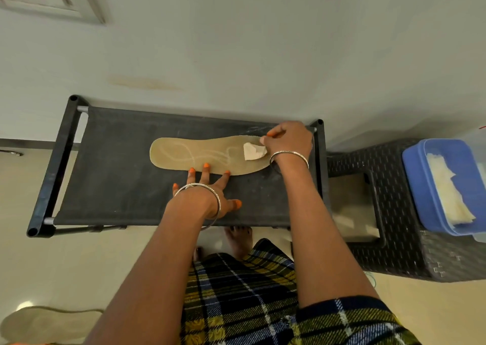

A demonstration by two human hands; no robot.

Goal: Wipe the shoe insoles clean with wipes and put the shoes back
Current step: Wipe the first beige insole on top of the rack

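On black rack (118,181): right hand (288,139) pinches wipe (253,152) on tan insole (194,155); left hand (210,188) flat, fingertips on insole edge.

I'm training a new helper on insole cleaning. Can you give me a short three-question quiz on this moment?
1. True or false: the right hand pinches a wipe at one end of the insole.
2. Which hand steadies the insole's near edge with straight fingers? A) left hand B) right hand
3. Fill in: the spare wipes lie in a ____ tub on the woven-pattern stool.
Key: 1 true; 2 A; 3 blue.
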